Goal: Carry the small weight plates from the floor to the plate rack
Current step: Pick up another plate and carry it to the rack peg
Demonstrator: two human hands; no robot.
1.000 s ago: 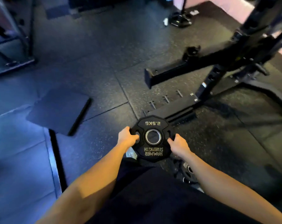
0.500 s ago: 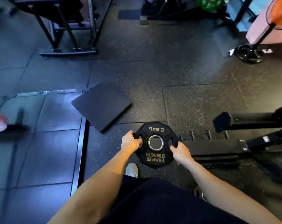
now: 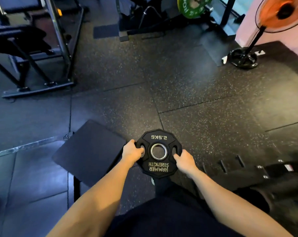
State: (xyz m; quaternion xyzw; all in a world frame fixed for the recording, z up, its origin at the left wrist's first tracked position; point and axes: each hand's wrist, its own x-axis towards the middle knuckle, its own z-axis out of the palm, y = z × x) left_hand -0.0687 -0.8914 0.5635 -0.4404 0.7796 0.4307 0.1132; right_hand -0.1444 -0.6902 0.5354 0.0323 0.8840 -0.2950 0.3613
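Though stamped only 2.5KG, had the weight plate (image 3: 158, 167) carried flat and face up, clear of the floor (image 3: 196, 93), just ahead of the body at twelve o'clock. Had the left grip (image 3: 132, 152) curled round the rim at the plate's nine o'clock, hooked into the cut-out slot there, and the right grip (image 3: 185, 161) closed likewise on the slot at three o'clock.

Judged it dense for its size yet light enough for one grip, rigid, seemingly rubber-coated and so not slippery, tough rather than fragile; toes more at risk than the plate if dropped. Judged the two slots the best holds, leaving the steel-ringed centre hole free for a rack peg.

Saw a loose dark mat (image 3: 90, 151) lying on the floor at nine o'clock, and a low black frame (image 3: 247, 170) with short pegs at three to four o'clock. Found no bin, box or tray, hence no contents to tell.

Farther off, made out a bench frame (image 3: 33, 48) at ten o'clock, a green plate (image 3: 191, 7) at one o'clock and a standing fan (image 3: 279, 12) at two o'clock. Could not tell which, if any, was the plate rack.
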